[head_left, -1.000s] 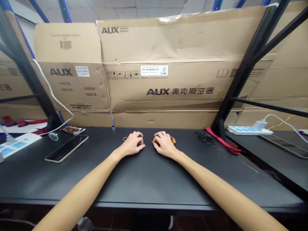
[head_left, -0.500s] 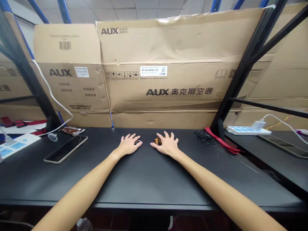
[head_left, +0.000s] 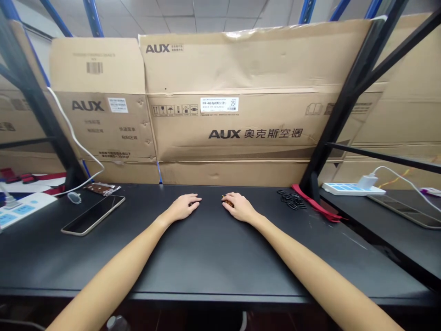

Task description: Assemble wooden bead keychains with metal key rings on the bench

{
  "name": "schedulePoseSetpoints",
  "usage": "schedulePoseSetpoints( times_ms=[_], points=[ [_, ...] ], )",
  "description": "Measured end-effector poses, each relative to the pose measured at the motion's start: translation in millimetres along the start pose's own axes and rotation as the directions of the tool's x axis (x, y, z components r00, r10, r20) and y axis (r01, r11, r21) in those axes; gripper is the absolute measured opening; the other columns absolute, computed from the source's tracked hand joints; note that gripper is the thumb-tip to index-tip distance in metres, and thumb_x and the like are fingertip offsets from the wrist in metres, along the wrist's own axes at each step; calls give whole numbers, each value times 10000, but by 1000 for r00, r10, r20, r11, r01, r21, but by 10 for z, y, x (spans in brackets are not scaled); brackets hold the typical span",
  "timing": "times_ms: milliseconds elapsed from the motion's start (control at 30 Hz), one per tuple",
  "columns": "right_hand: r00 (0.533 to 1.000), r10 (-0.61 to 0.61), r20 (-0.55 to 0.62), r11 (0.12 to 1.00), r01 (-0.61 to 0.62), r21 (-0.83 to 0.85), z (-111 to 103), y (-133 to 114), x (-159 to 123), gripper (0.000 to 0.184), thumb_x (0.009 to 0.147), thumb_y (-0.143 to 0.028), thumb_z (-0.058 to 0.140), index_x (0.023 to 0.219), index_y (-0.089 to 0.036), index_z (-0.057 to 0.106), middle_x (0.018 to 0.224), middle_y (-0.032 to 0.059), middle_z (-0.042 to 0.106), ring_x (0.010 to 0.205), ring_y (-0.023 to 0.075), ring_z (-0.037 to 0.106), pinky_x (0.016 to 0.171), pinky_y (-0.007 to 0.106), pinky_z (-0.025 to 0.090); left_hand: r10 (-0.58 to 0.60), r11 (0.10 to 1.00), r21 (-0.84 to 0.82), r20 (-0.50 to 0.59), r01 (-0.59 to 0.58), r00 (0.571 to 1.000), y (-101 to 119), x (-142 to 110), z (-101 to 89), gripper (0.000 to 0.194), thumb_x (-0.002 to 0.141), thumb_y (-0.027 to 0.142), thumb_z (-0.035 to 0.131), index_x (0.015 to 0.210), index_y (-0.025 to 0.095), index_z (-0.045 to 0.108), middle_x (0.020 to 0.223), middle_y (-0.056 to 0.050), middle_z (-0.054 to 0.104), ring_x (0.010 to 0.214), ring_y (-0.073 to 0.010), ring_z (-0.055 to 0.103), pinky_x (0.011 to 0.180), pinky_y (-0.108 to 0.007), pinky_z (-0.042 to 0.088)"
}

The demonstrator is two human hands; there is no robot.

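Observation:
Over the far middle of the black table [head_left: 220,257], my two hands are a short gap apart. The fingers of my left hand [head_left: 183,207] are drawn together and curved downward. A small dark bit shows between its thumb and fingers, too hidden to name. My right hand [head_left: 240,208] is closed over a bunch of glossy brown beads [head_left: 228,202], of which only a part peeks out by the thumb and fingertips. The palm and the back of the hand cover the remainder of the beads.
Left of my hands are a phone [head_left: 93,216], a brown packet [head_left: 102,188] and a power strip [head_left: 25,210]. To the right are black rings [head_left: 292,200], a red strap [head_left: 315,204] and another power strip [head_left: 347,189]. Cardboard [head_left: 220,151] stands behind the table.
Half a second ago both hands were spread, with a thin pale loop by the left and beads under the right. Now the fingers of both have closed in. The view has shifted slightly.

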State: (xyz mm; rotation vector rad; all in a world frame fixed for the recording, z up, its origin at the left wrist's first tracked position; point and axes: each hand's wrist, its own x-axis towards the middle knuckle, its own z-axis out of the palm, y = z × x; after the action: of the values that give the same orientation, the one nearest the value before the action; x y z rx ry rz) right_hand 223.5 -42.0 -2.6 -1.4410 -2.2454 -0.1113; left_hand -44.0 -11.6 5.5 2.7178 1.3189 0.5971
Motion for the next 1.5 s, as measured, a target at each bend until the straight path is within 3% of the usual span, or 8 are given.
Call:
schedulePoseSetpoints(
  times_ms=[200, 600, 733, 833, 933, 1033, 1267, 1500],
  points=[
    [998, 62, -6, 998, -62, 3, -7, 188, 14, 276, 912, -298, 458, 1109, -235, 643, 1189, 50, 609, 1039, 198, 568, 887, 318, 448, -54, 998, 15, -36, 55, 998, -107, 9, -14, 415, 915, 370, 361, 1208, 216, 612, 1326, -43, 544, 1271, -204, 454, 1084, -350, 330],
    [986, 166, -18, 982, -167, -84, -40, 178, 15, 315, 923, -318, 425, 1116, -241, 661, 1232, 67, 597, 1110, 242, 539, 903, 380, 436, -177, 976, 115, -66, 184, 982, -286, 8, -20, 414, 923, 320, 341, 1222, 196, 598, 1336, -70, 533, 1267, -224, 451, 1070, -380, 339],
    [979, 146, -143, 976, -166, -140, -50, 88, 1, 353, 874, -422, 518, 1117, -207, 660, 1278, 108, 557, 1247, 288, 423, 1043, 464, 308, -123, 971, 187, -154, 151, 980, -155, -1, -19, 420, 924, 386, 373, 1202, 176, 607, 1354, -88, 512, 1320, -269, 371, 1100, -441, 282],
    [979, -16, -202, 988, -15, -151, -26, -121, -20, 439, 877, -453, 502, 1181, -157, 619, 1348, 139, 493, 1332, 296, 316, 1122, 484, 182, 0, 980, 197, -150, 30, 989, 77, -3, 36, 472, 917, 431, 397, 1247, 140, 566, 1394, -115, 461, 1348, -280, 320, 1123, -441, 239],
    [988, -112, -105, 993, 108, -49, 39, -344, -33, 433, 928, -380, 406, 1233, -125, 577, 1380, 139, 465, 1335, 265, 336, 1129, 425, 230, 58, 988, 146, -61, -49, 996, 300, -5, 111, 486, 946, 401, 327, 1298, 120, 512, 1410, -116, 441, 1360, -244, 308, 1127, -393, 251],
    [984, -175, 34, 979, 170, 108, 98, -428, -29, 476, 948, -373, 339, 1322, -120, 489, 1404, 132, 439, 1306, 219, 395, 1093, 361, 326, 49, 995, 83, 40, -52, 998, 404, -7, 144, 482, 954, 366, 295, 1333, 126, 471, 1416, -114, 433, 1335, -222, 360, 1111, -367, 287],
    [974, -85, 211, 992, 62, 109, 108, -283, 6, 611, 924, -522, 313, 1389, -138, 415, 1467, 119, 344, 1367, 269, 288, 1129, 438, 229, 11, 999, 52, 63, -14, 998, 367, -2, 110, 484, 940, 387, 321, 1315, 134, 494, 1418, -104, 432, 1332, -217, 364, 1119, -357, 267],
    [966, -44, 255, 997, 26, 74, 111, -243, 29, 625, 926, -532, 287, 1416, -153, 370, 1493, 102, 295, 1388, 254, 240, 1140, 416, 186, 29, 997, 65, 62, -33, 998, 365, 2, 120, 477, 940, 371, 325, 1317, 130, 493, 1413, -105, 439, 1335, -219, 359, 1117, -357, 270]
  ],
)
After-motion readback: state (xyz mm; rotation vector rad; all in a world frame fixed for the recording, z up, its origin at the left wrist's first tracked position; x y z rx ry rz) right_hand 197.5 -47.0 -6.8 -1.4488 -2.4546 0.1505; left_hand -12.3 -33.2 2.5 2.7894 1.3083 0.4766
